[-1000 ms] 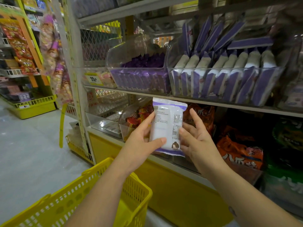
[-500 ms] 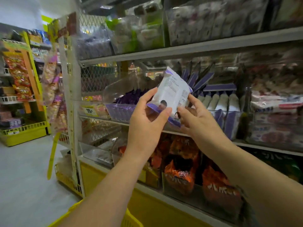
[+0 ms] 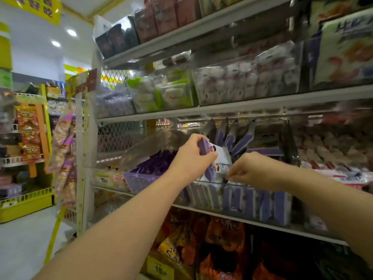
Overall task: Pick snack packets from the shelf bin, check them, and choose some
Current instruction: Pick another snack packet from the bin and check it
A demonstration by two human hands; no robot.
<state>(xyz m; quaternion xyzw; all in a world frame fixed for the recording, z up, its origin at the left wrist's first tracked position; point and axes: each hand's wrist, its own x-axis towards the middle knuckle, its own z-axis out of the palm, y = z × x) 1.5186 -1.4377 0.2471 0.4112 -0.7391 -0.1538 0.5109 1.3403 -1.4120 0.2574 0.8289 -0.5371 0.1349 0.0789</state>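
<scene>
A white snack packet with purple edges and a small cartoon figure is tilted over the clear shelf bin. My left hand grips its upper end, thumb on the front. My right hand has curled fingers pinching the packet's lower corner just above the bin's rim. Several matching purple-and-white packets stand in a row inside the bin, and more lean upright behind it.
A second clear bin of purple packets sits to the left on the same shelf. Orange and red snack bags fill the shelf below. The shelf above carries tubs of white sweets. Hanging snack strips and a yellow rack stand left.
Both hands have carried the packet up from chest height to the bin of matching packets. The view has tilted upward, and the yellow basket has dropped out of sight.
</scene>
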